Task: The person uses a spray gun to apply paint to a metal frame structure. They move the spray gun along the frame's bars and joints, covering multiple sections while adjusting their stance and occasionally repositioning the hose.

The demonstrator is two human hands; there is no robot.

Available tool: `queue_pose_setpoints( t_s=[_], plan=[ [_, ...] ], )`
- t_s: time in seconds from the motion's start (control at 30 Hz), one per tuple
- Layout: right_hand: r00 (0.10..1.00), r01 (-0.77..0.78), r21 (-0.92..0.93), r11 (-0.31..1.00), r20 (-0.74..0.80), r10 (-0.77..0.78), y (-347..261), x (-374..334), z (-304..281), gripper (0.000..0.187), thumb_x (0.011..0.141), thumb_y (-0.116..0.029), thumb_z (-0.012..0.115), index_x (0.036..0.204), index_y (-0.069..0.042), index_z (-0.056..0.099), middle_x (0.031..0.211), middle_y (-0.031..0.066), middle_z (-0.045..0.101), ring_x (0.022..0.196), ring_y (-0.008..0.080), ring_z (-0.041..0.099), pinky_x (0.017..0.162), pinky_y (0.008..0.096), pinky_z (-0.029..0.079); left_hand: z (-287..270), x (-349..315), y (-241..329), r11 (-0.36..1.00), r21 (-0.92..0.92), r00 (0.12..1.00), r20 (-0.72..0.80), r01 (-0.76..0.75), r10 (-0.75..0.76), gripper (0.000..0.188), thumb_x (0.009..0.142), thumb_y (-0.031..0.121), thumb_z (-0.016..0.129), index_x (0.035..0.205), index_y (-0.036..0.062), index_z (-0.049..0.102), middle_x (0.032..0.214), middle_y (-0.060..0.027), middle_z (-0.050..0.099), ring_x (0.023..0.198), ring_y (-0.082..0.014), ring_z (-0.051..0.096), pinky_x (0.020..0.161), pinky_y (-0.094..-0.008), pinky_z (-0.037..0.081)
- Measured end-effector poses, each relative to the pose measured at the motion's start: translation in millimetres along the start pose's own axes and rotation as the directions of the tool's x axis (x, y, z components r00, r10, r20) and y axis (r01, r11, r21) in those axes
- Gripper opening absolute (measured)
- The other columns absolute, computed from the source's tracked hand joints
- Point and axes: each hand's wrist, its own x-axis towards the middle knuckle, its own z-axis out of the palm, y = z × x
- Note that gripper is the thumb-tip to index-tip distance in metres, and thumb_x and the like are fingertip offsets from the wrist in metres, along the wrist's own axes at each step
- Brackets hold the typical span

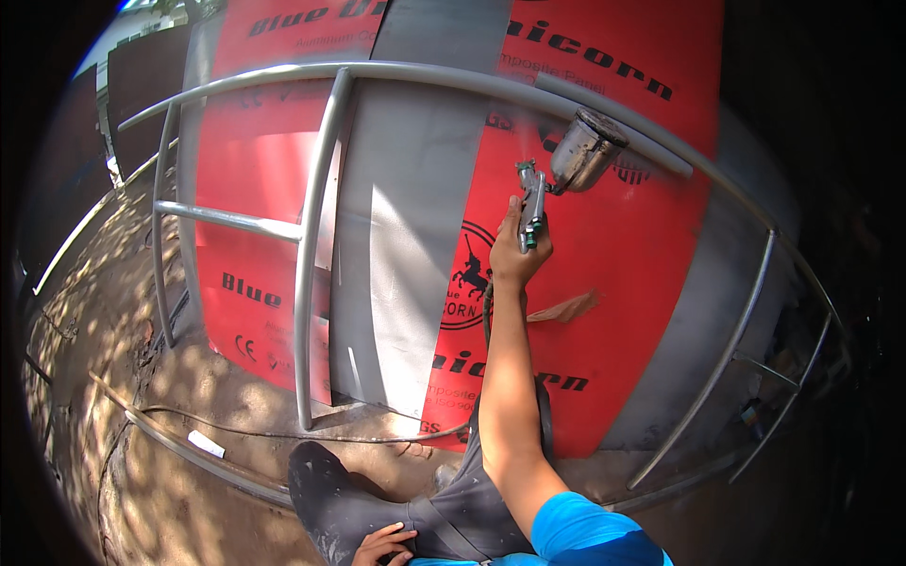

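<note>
My right hand (515, 249) is wrapped round the handle of a paint spray gun (531, 203), my arm stretched forward. A dull metal paint cup (586, 153) sits tilted on the gun's right side. A faint mist shows near the nozzle, close to the upper rail of a silver-grey tubular metal railing (326, 170). That railing stands in front of me, with uprights and short crossbars at both sides. On my thigh, at the bottom of the view, lies my left hand (385, 545), holding nothing, its fingers spread.
Behind the railing stand large red panels (566, 330) with grey strips. A thin hose (311, 437) runs over the dirt ground on the left. A metal bar (203, 462) and a small white piece (206, 444) lie there too. Deep shadow covers the right side.
</note>
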Motion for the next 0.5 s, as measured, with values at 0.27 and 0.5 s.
queue_pose_setpoints(
  t_s=[0.27, 0.5],
  plan=[
    [0.994, -0.072, 0.127, 0.989, 0.095, 0.06, -25, -22, 26, 0.021, 0.105, -0.017, 0.071, 0.101, 0.003, 0.067, 0.07, 0.0035, 0.066, 0.058, 0.0105, 0.06, 0.052, 0.0296, 0.047, 2, -12, 6, 1.0, 0.018, 0.997, -0.073, -0.003, 0.004, 0.009, 0.095, 0.009, 0.074, 0.091, 0.0009, 0.076, 0.13, -0.014, 0.076, 0.14, -0.0352, 0.058, 0.115, -0.046, 0.043],
    [0.999, -0.039, -0.052, 0.998, -0.035, 0.037, -11, -5, 4, 0.02, 0.104, -0.014, 0.073, 0.1, 0.005, 0.067, 0.076, 0.009, 0.069, 0.061, 0.017, 0.063, 0.059, 0.034, 0.051, -3, -15, 8, 1.0, 0.018, 0.998, -0.067, -0.003, 0.004, 0.01, 0.095, 0.01, 0.075, 0.091, 0.0013, 0.076, 0.13, -0.0134, 0.076, 0.14, -0.0345, 0.058, 0.115, -0.0457, 0.043]
  ],
)
